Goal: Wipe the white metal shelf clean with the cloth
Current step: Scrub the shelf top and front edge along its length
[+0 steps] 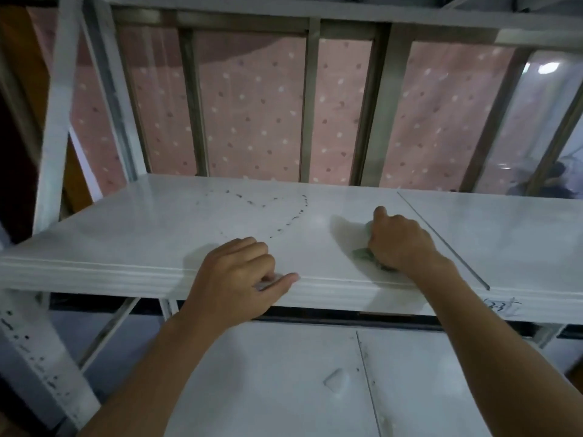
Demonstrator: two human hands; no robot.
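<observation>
Two hands on the white metal shelf (157,228).
Right hand (400,244) clutches the green cloth (366,255) on top near the front edge; left hand (236,279) curled on the lip, grip unclear.

Left hand (239,279): knuckles resting at the near edge of the shelf (151,225), fingers (250,249) curled under with nothing in them, thumb stretched right along the edge; bare forearm enters from lower left. Right hand (400,244): farther in and to the right, back upward, fingers curled round a bunched green cloth (366,255), pressing it down; bare forearm enters from lower right.
</observation>
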